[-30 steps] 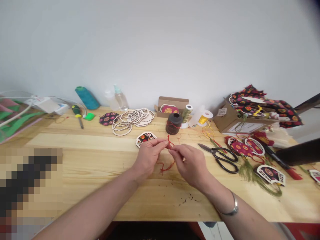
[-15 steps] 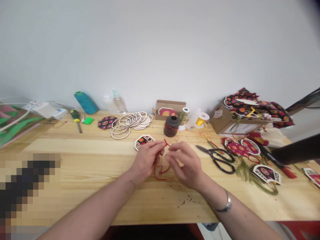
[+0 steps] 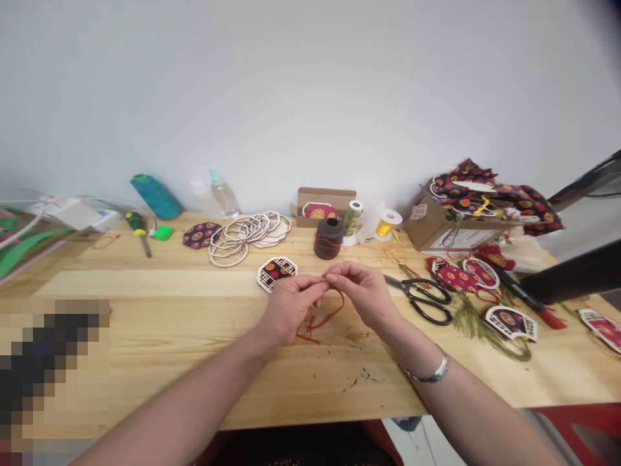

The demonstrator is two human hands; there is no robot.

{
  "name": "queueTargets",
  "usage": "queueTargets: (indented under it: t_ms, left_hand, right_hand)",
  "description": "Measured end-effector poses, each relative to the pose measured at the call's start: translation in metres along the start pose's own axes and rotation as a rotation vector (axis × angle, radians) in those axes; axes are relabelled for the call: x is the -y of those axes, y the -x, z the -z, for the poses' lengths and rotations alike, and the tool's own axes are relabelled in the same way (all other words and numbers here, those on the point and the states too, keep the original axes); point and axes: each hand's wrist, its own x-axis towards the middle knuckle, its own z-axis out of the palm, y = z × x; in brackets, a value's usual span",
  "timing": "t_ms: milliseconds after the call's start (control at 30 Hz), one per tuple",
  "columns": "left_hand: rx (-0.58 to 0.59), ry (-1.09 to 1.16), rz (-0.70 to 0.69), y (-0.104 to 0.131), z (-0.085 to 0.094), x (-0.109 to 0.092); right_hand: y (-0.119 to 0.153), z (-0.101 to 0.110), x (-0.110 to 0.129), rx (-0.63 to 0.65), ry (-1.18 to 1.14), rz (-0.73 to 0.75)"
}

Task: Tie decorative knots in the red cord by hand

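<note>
A length of red cord (image 3: pixel 332 317) hangs in loops below my two hands, its lower ends near the wooden table. My left hand (image 3: pixel 295 303) pinches the cord between thumb and forefinger. Fingertip to fingertip with it, my right hand (image 3: pixel 359 289) is closed in a pinch on the same cord; the gripped part is hidden by the fingers. Just behind my left hand lies an octagonal ornament (image 3: pixel 276 273) with a pale fretwork frame over dark patterned fabric. Black-handled scissors (image 3: pixel 427 301) rest to the right of my right hand.
Behind my hands stand a dark spool with red thread (image 3: pixel 328 238), an olive thread spool (image 3: pixel 352 217) and a yellow one (image 3: pixel 387 224). Cut-out wooden frames (image 3: pixel 250 236) lie left of them. A cardboard box (image 3: pixel 436 230) holds fabric at right, near finished ornaments (image 3: pixel 510 323).
My right hand has moved in to meet my left fingertips and closed its pinch on the cord. The cord's loop now bows to the right. The view has shifted slightly.
</note>
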Motion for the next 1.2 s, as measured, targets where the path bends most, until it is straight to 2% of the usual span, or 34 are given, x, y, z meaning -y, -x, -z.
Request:
queueTargets:
  t_ms: [233,500,733,967,1200]
  left_hand:
    - [0.029,-0.014,-0.012,-0.0001,-0.001,0.0]
    - [0.065,-0.021,-0.009,-0.0003,-0.0004,0.0011]
    - [0.051,-0.001,0.013,-0.0006,-0.0009,0.0039]
    - [-0.016,0.084,0.063,-0.0027,-0.001,0.0043]
    - [-0.018,0.082,0.097,-0.0024,0.0005,0.0074]
  right_hand:
    - [-0.0007,0.0,0.0019,0.031,-0.047,-0.086]
    - [0.0004,0.0014,0.0029,0.016,0.103,-0.062]
    - [-0.0006,0.0014,0.0058,0.025,0.125,-0.065]
    - [-0.0013,0.0047,0.0081,0.18,0.138,-0.146]
    - [-0.0044,0.0047,0.0025,0.042,0.143,-0.143]
